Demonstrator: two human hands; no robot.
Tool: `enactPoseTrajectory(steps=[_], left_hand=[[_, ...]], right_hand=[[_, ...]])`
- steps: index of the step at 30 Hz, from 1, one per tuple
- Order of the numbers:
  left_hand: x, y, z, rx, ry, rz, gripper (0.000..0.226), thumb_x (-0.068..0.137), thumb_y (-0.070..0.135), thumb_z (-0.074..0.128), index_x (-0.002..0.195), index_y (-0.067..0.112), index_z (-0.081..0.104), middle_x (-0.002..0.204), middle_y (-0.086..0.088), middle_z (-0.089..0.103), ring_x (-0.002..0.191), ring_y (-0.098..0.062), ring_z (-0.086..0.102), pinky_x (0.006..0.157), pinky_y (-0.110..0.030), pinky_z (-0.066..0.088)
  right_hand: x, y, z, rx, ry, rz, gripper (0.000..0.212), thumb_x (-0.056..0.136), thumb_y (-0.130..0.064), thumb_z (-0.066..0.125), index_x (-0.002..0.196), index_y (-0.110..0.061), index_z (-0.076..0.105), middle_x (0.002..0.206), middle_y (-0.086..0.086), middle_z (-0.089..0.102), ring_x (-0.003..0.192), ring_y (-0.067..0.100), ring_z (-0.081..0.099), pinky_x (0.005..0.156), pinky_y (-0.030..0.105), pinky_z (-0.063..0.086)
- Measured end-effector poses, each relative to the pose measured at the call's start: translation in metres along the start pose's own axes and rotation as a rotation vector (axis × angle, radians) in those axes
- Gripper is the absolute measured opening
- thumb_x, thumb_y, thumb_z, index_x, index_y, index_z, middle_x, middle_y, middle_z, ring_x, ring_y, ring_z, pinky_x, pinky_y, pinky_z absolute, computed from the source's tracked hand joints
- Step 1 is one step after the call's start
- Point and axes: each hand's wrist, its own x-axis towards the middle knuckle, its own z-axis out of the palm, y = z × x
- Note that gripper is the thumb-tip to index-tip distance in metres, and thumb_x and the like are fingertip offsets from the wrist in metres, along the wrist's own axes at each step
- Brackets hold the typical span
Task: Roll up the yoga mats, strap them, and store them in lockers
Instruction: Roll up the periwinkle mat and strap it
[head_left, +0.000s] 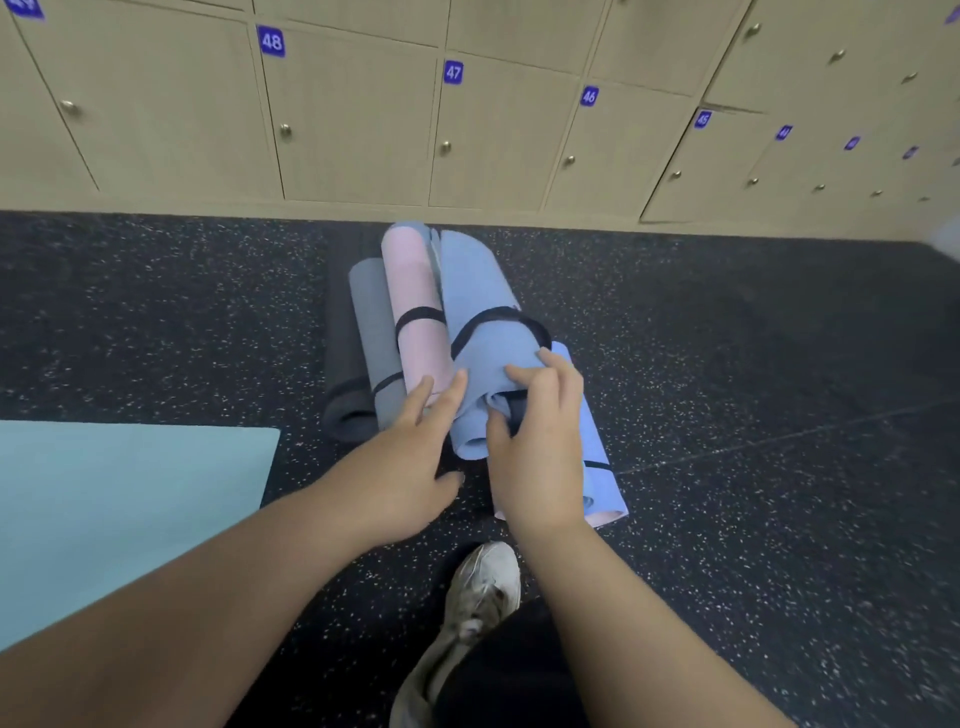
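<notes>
Several rolled yoga mats lie side by side on the dark floor below the lockers: a black mat (343, 332), a grey mat (375, 332), a pink mat (415, 291) with a black strap, and a blue mat (478, 291) with a black strap (498, 315) around its middle. My right hand (537, 441) grips the near end of the blue roll, thumb inside the opening. My left hand (410, 467) rests with straight fingers against the blue roll's left side. Another blue roll (597, 457) lies under my right hand.
A light teal mat (119, 499) lies unrolled flat at the left. Wooden lockers (353, 119) numbered 48, 47, 46 stand shut along the wall. My shoe (485, 582) is planted on the speckled floor (753, 389) just behind the rolls.
</notes>
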Motion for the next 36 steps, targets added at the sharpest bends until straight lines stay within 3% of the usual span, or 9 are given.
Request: enactPoseTrajectory(steps=[3,6,11,16,21,25,30,33,36], left_hand=[[0.022,-0.013,0.011,0.017,-0.051,-0.001,0.088,0.097,0.035,0.049,0.139,0.05,-0.026,0.158,0.01,-0.02,0.129,-0.022,0.044,0.096,-0.034,0.044],[0.039,-0.027,0.032,0.017,-0.104,-0.031,0.081,0.098,0.037,0.046,0.144,0.049,-0.019,0.159,0.007,-0.011,0.128,-0.024,0.045,0.1,-0.039,0.044],[0.061,-0.047,0.066,0.139,-0.266,-0.097,0.078,0.098,0.035,0.046,0.147,0.045,-0.014,0.16,-0.001,-0.014,0.146,-0.027,0.014,0.112,-0.046,0.031],[0.08,-0.07,0.07,0.249,-0.281,-0.134,0.073,0.1,0.031,0.044,0.153,0.033,-0.006,0.16,-0.006,-0.01,0.148,-0.026,-0.008,0.118,-0.048,0.016],[0.081,-0.083,0.071,0.244,-0.285,-0.199,0.072,0.1,0.031,0.043,0.153,0.032,-0.006,0.161,-0.006,-0.009,0.148,-0.025,-0.007,0.118,-0.047,0.017],[0.074,-0.085,0.069,0.265,-0.279,-0.185,0.07,0.1,0.03,0.042,0.153,0.032,-0.005,0.161,-0.005,-0.009,0.148,-0.025,-0.008,0.116,-0.047,0.017],[0.06,-0.099,0.06,0.291,-0.217,-0.164,0.069,0.1,0.028,0.042,0.153,0.031,-0.002,0.161,-0.004,-0.006,0.148,-0.024,-0.009,0.117,-0.046,0.015],[0.05,-0.115,0.052,0.305,-0.205,-0.186,0.069,0.1,0.028,0.042,0.153,0.031,-0.002,0.161,-0.004,-0.006,0.148,-0.025,-0.008,0.117,-0.046,0.015],[0.039,-0.134,0.046,0.315,-0.212,-0.22,0.07,0.1,0.027,0.042,0.153,0.031,-0.002,0.161,-0.004,-0.006,0.148,-0.025,-0.008,0.119,-0.046,0.015]], right_hand=[[0.024,0.025,0.013,-0.048,-0.049,-0.001,0.027,0.089,-0.003,0.059,0.115,-0.008,0.053,0.146,0.005,0.028,0.128,0.025,0.041,0.093,0.025,0.04],[0.035,0.061,0.033,-0.174,-0.182,-0.002,0.03,0.088,-0.002,0.059,0.117,-0.007,0.051,0.145,0.009,0.029,0.125,0.028,0.043,0.094,0.035,0.044],[0.03,0.1,0.066,-0.326,-0.33,0.099,0.035,0.087,-0.008,0.061,0.117,-0.01,0.045,0.139,0.007,0.029,0.108,0.031,0.05,0.075,0.036,0.044],[0.042,0.115,0.084,-0.402,-0.325,0.065,0.041,0.084,0.003,0.055,0.121,-0.011,0.044,0.143,0.007,0.029,0.113,0.031,0.044,0.074,0.031,0.037],[0.051,0.121,0.084,-0.373,-0.378,0.039,0.039,0.082,-0.003,0.06,0.118,-0.008,0.046,0.145,0.012,0.028,0.124,0.034,0.039,0.092,0.04,0.041],[0.041,0.11,0.085,-0.574,-0.436,0.029,0.054,0.083,-0.022,0.067,0.129,-0.014,0.04,0.152,0.008,0.018,0.145,0.031,0.007,0.113,0.052,0.017],[0.018,0.09,0.09,-0.688,-0.481,-0.047,0.055,0.09,-0.024,0.058,0.139,-0.015,0.032,0.157,0.008,0.006,0.146,0.028,-0.009,0.114,0.056,0.0],[0.009,0.082,0.1,-0.686,-0.455,-0.039,0.054,0.087,-0.015,0.057,0.137,-0.012,0.037,0.157,0.01,0.013,0.147,0.031,-0.005,0.113,0.059,0.001],[-0.002,0.07,0.114,-0.722,-0.453,-0.099,0.06,0.065,-0.007,0.074,0.12,-0.01,0.051,0.145,0.017,0.04,0.141,0.04,0.026,0.105,0.067,0.022]])
